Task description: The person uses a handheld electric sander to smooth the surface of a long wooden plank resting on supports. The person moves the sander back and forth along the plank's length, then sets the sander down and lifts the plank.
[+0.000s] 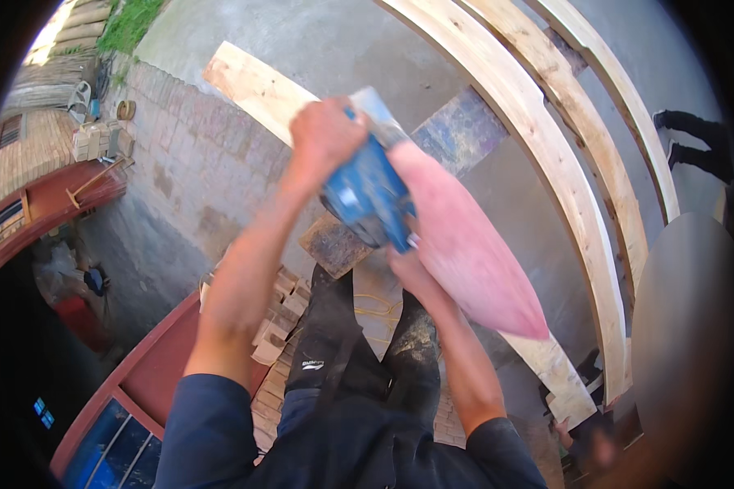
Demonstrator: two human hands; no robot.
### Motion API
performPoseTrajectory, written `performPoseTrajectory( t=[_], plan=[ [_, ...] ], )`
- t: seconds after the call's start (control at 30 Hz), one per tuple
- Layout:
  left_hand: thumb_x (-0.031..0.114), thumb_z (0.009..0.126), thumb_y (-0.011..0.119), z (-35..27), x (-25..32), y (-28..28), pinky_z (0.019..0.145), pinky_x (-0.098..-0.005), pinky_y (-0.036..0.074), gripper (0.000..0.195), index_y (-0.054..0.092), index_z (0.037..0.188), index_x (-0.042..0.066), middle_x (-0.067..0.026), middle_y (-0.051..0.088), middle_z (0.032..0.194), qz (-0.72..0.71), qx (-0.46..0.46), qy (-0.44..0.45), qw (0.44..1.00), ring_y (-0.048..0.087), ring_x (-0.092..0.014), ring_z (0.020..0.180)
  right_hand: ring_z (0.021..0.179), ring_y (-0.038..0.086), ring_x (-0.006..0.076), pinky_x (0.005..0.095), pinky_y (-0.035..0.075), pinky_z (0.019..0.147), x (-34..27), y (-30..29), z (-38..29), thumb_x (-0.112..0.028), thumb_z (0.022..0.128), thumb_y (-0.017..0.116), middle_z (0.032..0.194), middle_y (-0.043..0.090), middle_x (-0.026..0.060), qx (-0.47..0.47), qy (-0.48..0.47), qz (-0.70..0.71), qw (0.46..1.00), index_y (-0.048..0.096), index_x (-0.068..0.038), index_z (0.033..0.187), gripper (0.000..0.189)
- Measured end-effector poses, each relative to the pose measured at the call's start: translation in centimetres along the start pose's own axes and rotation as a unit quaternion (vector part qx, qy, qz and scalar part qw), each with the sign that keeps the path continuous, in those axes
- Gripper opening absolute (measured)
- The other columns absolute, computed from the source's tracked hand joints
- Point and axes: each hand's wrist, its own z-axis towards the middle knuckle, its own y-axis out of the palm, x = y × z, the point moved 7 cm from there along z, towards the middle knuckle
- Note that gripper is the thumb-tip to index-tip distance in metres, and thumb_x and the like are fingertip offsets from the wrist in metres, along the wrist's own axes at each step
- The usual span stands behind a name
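A blue electric hand planer (367, 189), slightly blurred, sits over a long pale wooden beam (263, 85) in front of me. My left hand (327, 131) is closed on the planer's far end. Around the handle at its near end is my right hand (411, 269), its fingers partly hidden. From the planer's side bulges a pinkish-red dust bag (471, 244), filled out and covering much of the beam. The beam shows again past the bag, running to the lower right. A stained wooden block (336, 243) and a worn bluish board (462, 131) lie crosswise beneath it.
Several more long beams (544, 147) curve along the right. Another person's hand (563, 431) is at the beam's lower-right end; a person's dark-trousered legs (700, 137) show farther right. Yellow cord (373, 305) lies behind my legs, beside stacked bricks (278, 327). A red-framed window (122, 422) is lower left.
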Motion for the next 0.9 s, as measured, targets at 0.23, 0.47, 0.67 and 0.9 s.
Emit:
performPoseTrajectory(
  t=[0.23,0.47,0.67,0.9],
  plan=[
    [0.043,0.086,0.063,5.7,-4.9,-3.8,0.086,-0.0512,0.061,0.045,0.082,0.104,0.007,-0.0267,0.078,0.093,0.012,0.067,0.008,0.998,0.077,-0.044,0.091,0.093,0.070,0.0439,0.0513,0.054,0.088,-1.8,4.4,5.5,-0.015,0.094,0.067,0.099,0.073,0.0240,-0.046,0.037,-0.072,0.996,0.070,-0.002,0.114,0.024],
    [0.038,0.093,0.067,-7.5,5.4,4.9,0.075,-0.0490,0.062,0.039,0.073,0.101,0.001,-0.0233,0.077,0.089,-0.072,-0.080,0.082,0.991,0.078,-0.038,0.084,0.081,0.068,0.0193,0.0392,0.055,0.073,6.5,-2.6,-10.8,-0.009,0.095,0.069,0.092,0.073,0.0094,-0.046,0.210,-0.007,0.977,0.067,-0.002,0.125,0.031],
    [0.034,0.096,0.071,-12.9,9.9,6.6,0.069,-0.0422,0.062,0.033,0.065,0.096,0.001,-0.0208,0.068,0.096,-0.152,-0.046,0.153,0.975,0.073,-0.035,0.089,0.070,0.062,0.0150,0.0376,0.050,0.063,9.5,-6.5,-15.9,-0.008,0.093,0.071,0.080,0.068,0.0054,0.006,0.188,-0.067,0.980,0.070,-0.003,0.104,0.012],
    [0.035,0.093,0.066,-2.7,1.4,1.1,0.081,-0.0529,0.062,0.035,0.074,0.102,0.002,-0.0250,0.077,0.098,-0.097,0.004,0.027,0.995,0.077,-0.042,0.090,0.086,0.070,0.0260,0.0417,0.055,0.080,1.8,-0.2,-2.6,-0.012,0.093,0.070,0.098,0.075,0.0154,-0.035,0.090,-0.006,0.995,0.069,-0.001,0.125,0.033]
  ],
)
